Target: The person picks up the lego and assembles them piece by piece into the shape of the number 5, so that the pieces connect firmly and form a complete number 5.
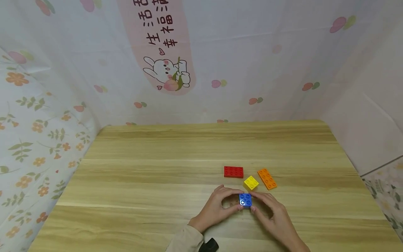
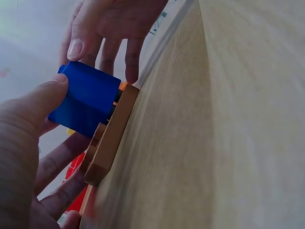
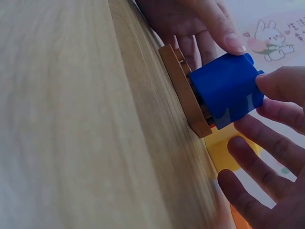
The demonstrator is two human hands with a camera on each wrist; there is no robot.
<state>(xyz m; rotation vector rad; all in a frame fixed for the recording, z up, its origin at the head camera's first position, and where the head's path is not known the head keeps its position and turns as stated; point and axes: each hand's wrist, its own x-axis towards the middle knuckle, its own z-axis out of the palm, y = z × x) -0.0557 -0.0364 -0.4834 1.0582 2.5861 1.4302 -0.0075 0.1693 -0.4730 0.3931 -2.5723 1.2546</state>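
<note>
A square blue building brick (image 1: 245, 199) with studs on top is pinched from both sides. My left hand (image 1: 217, 206) grips its left side between thumb and fingers, while my right hand (image 1: 274, 217) holds the right side the same way. Under the brick lies a flat brown studded plate (image 2: 114, 138) on the table. Seen from the right wrist, the blue brick stands over one end of the brown plate (image 3: 183, 90), with a narrow dark gap showing between them. The plate's other end reaches out under my left hand's arch.
Just beyond the hands, a yellow square brick (image 1: 251, 182) sits on the wooden table (image 1: 141, 175). A red brick (image 1: 233, 172) lies behind it to the left, an orange studded plate (image 1: 267, 179) to the right. Patterned cloth (image 1: 252, 63) hangs behind the table.
</note>
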